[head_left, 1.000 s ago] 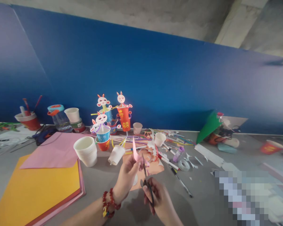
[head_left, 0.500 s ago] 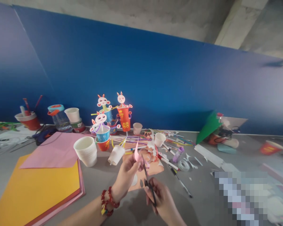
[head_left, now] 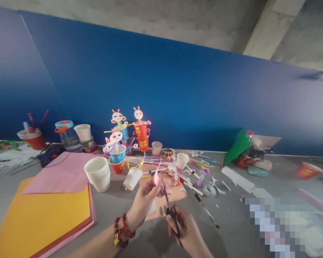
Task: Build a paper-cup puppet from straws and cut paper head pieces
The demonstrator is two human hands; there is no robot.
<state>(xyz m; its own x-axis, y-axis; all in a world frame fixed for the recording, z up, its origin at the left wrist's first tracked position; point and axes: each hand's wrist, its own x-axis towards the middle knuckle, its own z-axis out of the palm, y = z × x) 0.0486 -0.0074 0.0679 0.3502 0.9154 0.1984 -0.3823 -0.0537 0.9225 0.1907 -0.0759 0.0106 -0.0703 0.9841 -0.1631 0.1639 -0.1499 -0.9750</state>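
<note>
My left hand (head_left: 146,195), with red bead bracelets at the wrist, pinches a piece of pink paper (head_left: 157,178) whose curled strip points upward. Scissors (head_left: 167,201) with dark handles sit in my right hand (head_left: 183,224), closed around the grips. Their blades reach up against the pink paper; whether they are parted is too small to tell. Under the hands lies a peach sheet (head_left: 179,193). A white paper disc (head_left: 152,207) and small grey leaf-shaped pieces (head_left: 161,210) rest on or beside that sheet, partly hidden by my left hand.
Rabbit-faced figures on blue cups (head_left: 117,154) and red cups (head_left: 140,132) stand behind. A white cup stack (head_left: 97,173) and coloured sheets (head_left: 51,211) are at left. Right of the hands lie a pen (head_left: 207,211), clear tape (head_left: 210,190) and a purple glue stick (head_left: 203,177).
Both hands stay nearly in place, the right shifting very slightly. The pink paper strip tilts a little to the right. Nothing has been let go.
</note>
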